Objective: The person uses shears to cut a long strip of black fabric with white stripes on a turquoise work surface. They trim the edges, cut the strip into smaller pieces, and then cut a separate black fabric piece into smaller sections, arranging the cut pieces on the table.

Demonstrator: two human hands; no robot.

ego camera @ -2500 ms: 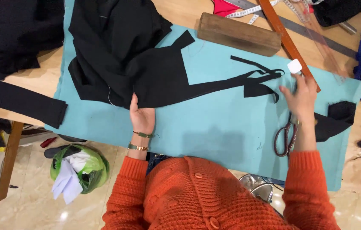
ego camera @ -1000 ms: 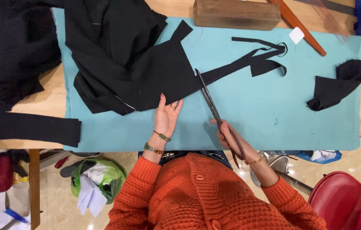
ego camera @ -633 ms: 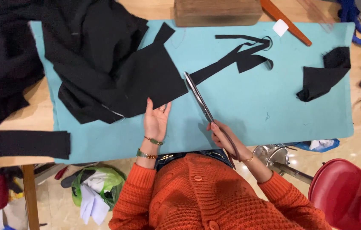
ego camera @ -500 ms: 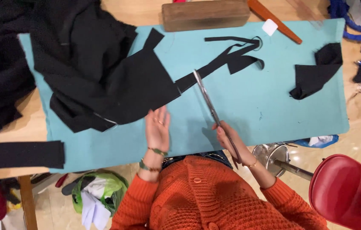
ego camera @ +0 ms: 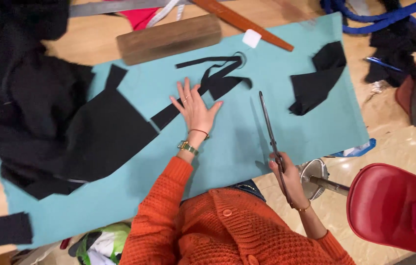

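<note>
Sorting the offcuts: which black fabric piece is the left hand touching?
The long narrow strip mid-mat, under the left hand. The folded scrap lies apart at right; the big piece lies left.

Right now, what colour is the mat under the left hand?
Teal blue; the flat cutting mat under the left hand shows best in the head view.

No packages, labels, signs or screens visible.

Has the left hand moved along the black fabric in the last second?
Yes. The left hand has slid from the wide black fabric along the strip, toward the wooden block.
</note>
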